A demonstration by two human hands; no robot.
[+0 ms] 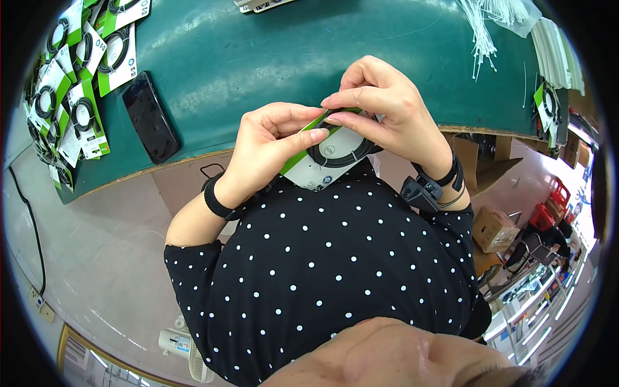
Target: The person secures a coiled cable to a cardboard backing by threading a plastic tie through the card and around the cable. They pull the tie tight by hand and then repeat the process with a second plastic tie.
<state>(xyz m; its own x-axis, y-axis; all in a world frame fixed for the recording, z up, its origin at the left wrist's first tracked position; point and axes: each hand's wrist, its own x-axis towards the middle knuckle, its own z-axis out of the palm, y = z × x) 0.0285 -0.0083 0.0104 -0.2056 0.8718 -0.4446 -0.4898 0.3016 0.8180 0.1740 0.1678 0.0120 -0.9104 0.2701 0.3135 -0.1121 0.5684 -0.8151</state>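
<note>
A white and green backing card (308,177) with a coiled black cable (340,164) on it is held close to my body, just off the table's near edge. My left hand (265,143) grips the card's left side, its thumb lying on the front face. At the card's upper edge, the thumb and index finger of my right hand (389,111) are pinched together beside the coil. Whatever sits between those right fingertips is too small to make out. Part of the coil is hidden behind the right fingers.
Carded cables (84,115) are heaped on the green table (238,71) at the left, beside a black phone (151,117). White cable ties (480,32) lie at the far right, near a stack of pale strips (556,55). Another carded cable (548,106) rests at the right end.
</note>
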